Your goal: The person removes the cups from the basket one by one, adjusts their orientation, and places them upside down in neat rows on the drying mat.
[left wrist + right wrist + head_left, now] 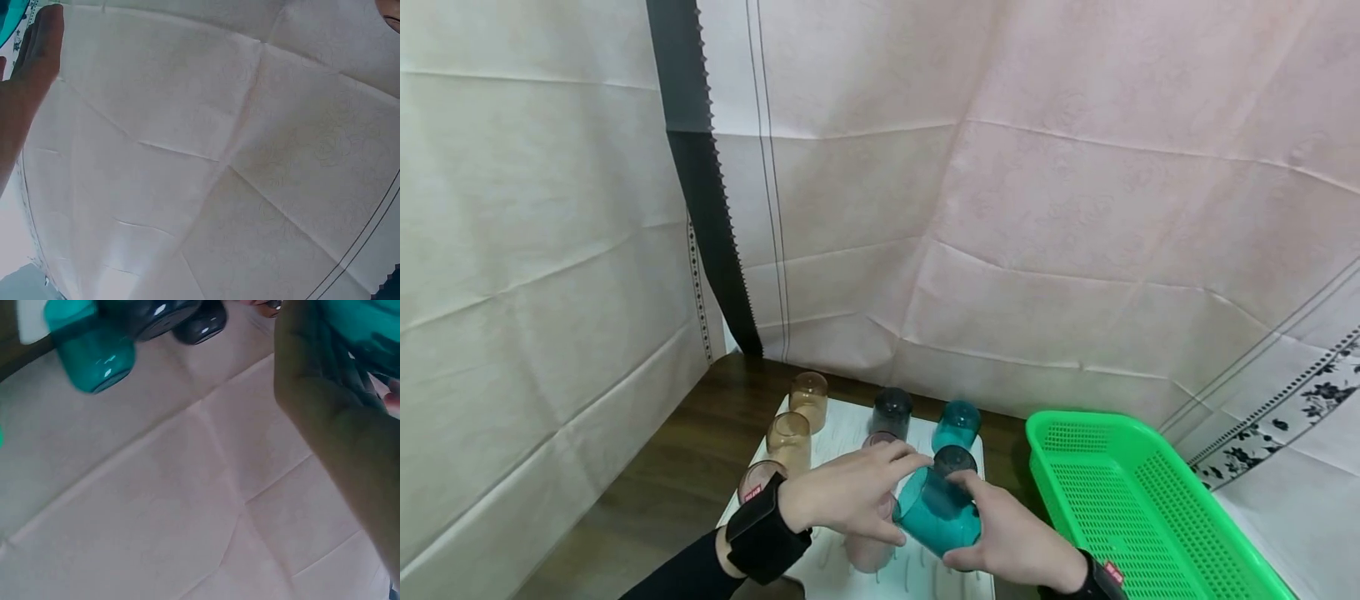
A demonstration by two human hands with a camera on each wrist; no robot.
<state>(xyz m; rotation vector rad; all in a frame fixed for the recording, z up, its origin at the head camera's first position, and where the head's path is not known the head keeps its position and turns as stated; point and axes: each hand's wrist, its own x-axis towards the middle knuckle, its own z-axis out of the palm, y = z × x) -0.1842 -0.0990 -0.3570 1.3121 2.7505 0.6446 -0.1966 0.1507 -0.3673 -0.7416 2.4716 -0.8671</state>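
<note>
My right hand [1011, 533] holds a teal glass [928, 521] tilted above the front of a white ribbed tray [831, 567]. Its fingers and thumb curl round the side and end of the glass. Across from it, my left hand [850, 492] reaches over the tray with its fingers extended beside the teal glass; whether they touch it is hard to tell. A pinkish glass [868, 554] stands beneath the left hand, partly covered. In the right wrist view the right hand [331, 400] cups the teal glass [369, 331]. Only part of the left hand [37, 69] shows in its wrist view.
Amber glasses [788, 442] and a clear pinkish one [760, 479] line the tray's left side. Toward the back stand a dark grey glass [891, 412] and another teal glass [957, 425]. A green basket [1097, 483] sits at the right. Pale cloth [1037, 208] hangs behind.
</note>
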